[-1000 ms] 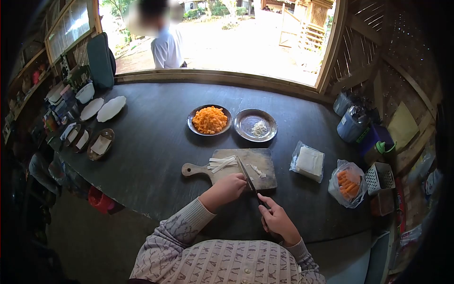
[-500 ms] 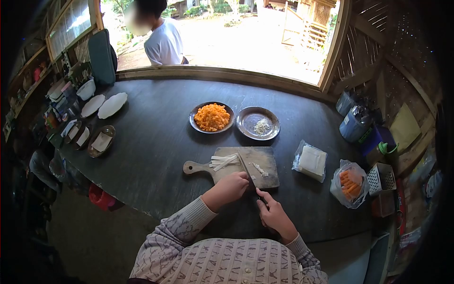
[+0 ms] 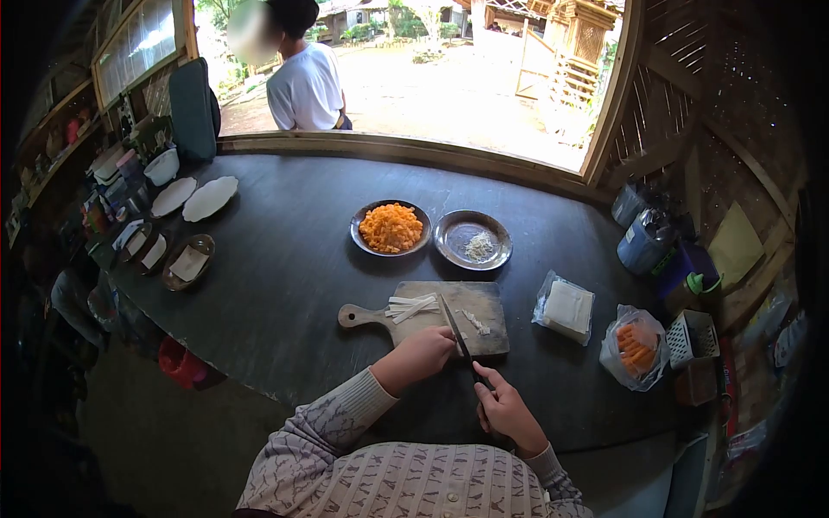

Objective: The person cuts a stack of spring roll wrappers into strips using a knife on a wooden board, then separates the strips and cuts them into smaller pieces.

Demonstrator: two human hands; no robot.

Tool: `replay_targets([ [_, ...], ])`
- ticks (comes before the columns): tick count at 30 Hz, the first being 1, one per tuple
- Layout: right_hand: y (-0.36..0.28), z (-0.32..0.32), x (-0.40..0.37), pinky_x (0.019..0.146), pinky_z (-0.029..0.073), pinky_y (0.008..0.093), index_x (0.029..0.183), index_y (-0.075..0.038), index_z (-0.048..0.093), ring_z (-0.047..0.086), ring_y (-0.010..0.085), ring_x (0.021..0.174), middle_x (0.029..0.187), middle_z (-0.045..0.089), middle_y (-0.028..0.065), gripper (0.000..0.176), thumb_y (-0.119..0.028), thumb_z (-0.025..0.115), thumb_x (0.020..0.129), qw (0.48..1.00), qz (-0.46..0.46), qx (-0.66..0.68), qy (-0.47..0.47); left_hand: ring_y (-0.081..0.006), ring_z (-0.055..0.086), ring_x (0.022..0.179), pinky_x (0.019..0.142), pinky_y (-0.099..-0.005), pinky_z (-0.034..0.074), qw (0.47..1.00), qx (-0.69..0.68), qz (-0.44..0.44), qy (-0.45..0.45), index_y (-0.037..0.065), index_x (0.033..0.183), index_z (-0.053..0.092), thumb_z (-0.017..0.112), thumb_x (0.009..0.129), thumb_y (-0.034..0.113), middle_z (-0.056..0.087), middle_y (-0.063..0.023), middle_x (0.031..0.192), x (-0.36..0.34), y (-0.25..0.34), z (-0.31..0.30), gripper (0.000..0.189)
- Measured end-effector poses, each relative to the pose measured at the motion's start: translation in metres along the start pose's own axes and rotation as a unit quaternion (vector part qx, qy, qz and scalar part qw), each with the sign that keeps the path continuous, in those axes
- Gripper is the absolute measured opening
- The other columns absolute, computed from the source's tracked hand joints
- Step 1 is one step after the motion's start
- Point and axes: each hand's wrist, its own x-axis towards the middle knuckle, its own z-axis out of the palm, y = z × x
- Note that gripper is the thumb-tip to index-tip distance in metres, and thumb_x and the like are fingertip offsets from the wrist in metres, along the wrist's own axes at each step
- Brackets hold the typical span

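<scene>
My right hand (image 3: pixel 508 407) is closed round the handle of a knife (image 3: pixel 455 331), whose blade lies across a wooden cutting board (image 3: pixel 484 293). Just left of the blade, my left hand (image 3: pixel 420 356) has its fingers pressed together at the board's front edge; what they hold, if anything, is hidden. White strips (image 3: pixel 411 307) lie on the board near its handle, and small cut white pieces (image 3: pixel 472 322) lie right of the blade. Beyond the board stand a plate of chopped orange pieces (image 3: pixel 391 228) and a plate (image 3: pixel 449 226) with a few white shreds.
To the right are a pack of white sheets (image 3: pixel 567 307), a bag of orange sticks (image 3: pixel 636 345) and a white basket (image 3: pixel 692 337). White plates (image 3: pixel 210 199) and small brown dishes (image 3: pixel 188 262) stand at the left. A person (image 3: pixel 306 86) is outside the window opening.
The view has shifted slightly, so the table sits lower. The knife stays over the board between my hands. The person outside has turned or shifted slightly.
</scene>
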Motion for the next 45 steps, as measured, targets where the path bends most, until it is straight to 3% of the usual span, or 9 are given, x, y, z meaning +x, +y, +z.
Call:
replay_targets([
  [7,-0.005,0.002,-0.003,0.041,0.038,0.0258,0.146,-0.012,0.04,0.046,0.0086,0.042,0.054,0.05,0.0014,0.044,-0.016,0.047,0.102,1.0,-0.003,-0.021,0.0,-0.0318,0.064,0.088,0.078,-0.0418,0.053,1.0,-0.007,-0.013,-0.001,-0.001,0.081,0.07,0.056,0.083,0.007,0.064,-0.0133,0.098,0.0,0.0,0.001,0.016],
  [10,-0.006,0.002,-0.004,0.04,0.038,0.0257,0.145,-0.012,0.041,0.047,0.0082,0.042,0.054,0.05,0.0008,0.044,-0.015,0.048,0.102,0.999,-0.012,-0.036,0.002,-0.034,0.064,0.087,0.079,-0.0418,0.052,1.0,-0.008,-0.013,-0.011,-0.001,0.089,0.07,0.059,0.082,0.006,0.064,-0.0154,0.096,0.0,-0.003,0.001,0.015],
  [12,-0.01,0.0,-0.005,0.046,0.045,0.0285,0.142,-0.011,0.047,0.053,0.0107,0.044,0.055,0.055,0.0043,0.043,-0.015,0.052,0.099,0.998,-0.004,-0.056,0.012,-0.0343,0.064,0.087,0.079,-0.0417,0.052,1.0,0.006,-0.021,-0.023,-0.002,0.09,0.07,0.059,0.082,0.006,0.064,-0.0156,0.097,0.0,-0.001,-0.001,0.015],
  [19,-0.016,-0.006,-0.005,0.045,0.045,0.0296,0.141,-0.011,0.048,0.054,0.0112,0.044,0.055,0.056,0.0051,0.042,-0.015,0.052,0.099,0.997,0.013,-0.075,0.002,-0.0345,0.064,0.088,0.08,-0.0416,0.052,0.999,0.008,-0.024,-0.032,-0.002,0.087,0.069,0.058,0.083,0.006,0.065,-0.0157,0.098,0.001,-0.002,0.0,0.014],
  [22,-0.013,-0.004,-0.003,0.041,0.038,0.0255,0.144,-0.012,0.044,0.048,0.0082,0.043,0.054,0.051,0.0005,0.042,-0.015,0.048,0.102,0.998,0.021,-0.061,-0.009,-0.0342,0.064,0.088,0.08,-0.0411,0.052,0.999,0.004,-0.026,-0.023,-0.002,0.086,0.069,0.059,0.083,0.006,0.065,-0.0155,0.098,0.001,0.0,-0.002,0.014],
  [27,-0.012,0.007,0.009,0.043,0.043,0.0278,0.142,-0.011,0.045,0.051,0.0101,0.043,0.054,0.053,0.0038,0.042,-0.016,0.05,0.1,0.995,-0.024,-0.094,0.022,-0.0336,0.064,0.088,0.08,-0.0405,0.053,0.997,0.031,-0.04,-0.05,-0.001,0.088,0.07,0.059,0.083,0.006,0.065,-0.0148,0.099,0.002,0.007,-0.008,0.014],
  [31,0.004,-0.001,0.023,0.042,0.041,0.0272,0.143,-0.013,0.044,0.047,0.0097,0.042,0.053,0.05,0.002,0.042,-0.016,0.049,0.102,1.0,-0.001,0.022,0.006,-0.0333,0.065,0.089,0.08,-0.0402,0.053,0.999,0.025,-0.008,-0.024,-0.001,0.091,0.071,0.06,0.084,0.007,0.066,-0.0145,0.099,0.001,-0.004,-0.001,0.015],
  [45,0.0,-0.003,0.001,0.042,0.041,0.0263,0.144,-0.011,0.041,0.047,0.0093,0.042,0.054,0.049,0.0017,0.042,-0.015,0.045,0.103,1.0,0.007,-0.009,-0.017,-0.0335,0.064,0.087,0.078,-0.0418,0.052,1.0,0.012,-0.012,-0.012,-0.001,0.091,0.07,0.061,0.083,0.007,0.064,-0.0147,0.096,0.0,-0.003,0.002,0.015],
])
